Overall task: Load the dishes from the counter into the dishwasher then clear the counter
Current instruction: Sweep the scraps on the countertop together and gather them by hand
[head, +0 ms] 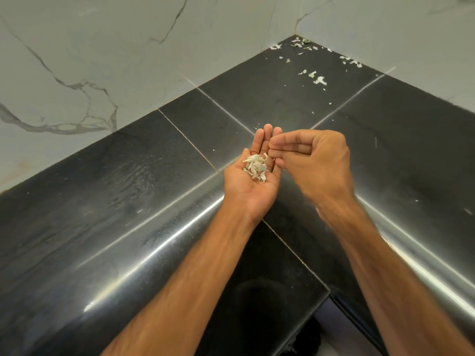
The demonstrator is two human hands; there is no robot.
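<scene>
Gently pinch the feather-light, brittle pale papery peel scraps point(317, 79) off the far corner of the glossy black stone desk point(128, 201) into the pile point(255, 167) on the open, cupped left hand point(246, 187), right fingers point(285, 145) curled together beside it.

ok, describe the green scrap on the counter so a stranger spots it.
Follow the black stone counter to its far corner, where the two walls meet. Among the pale peel flakes there, the green scrap is the only dark green piece.
</scene>
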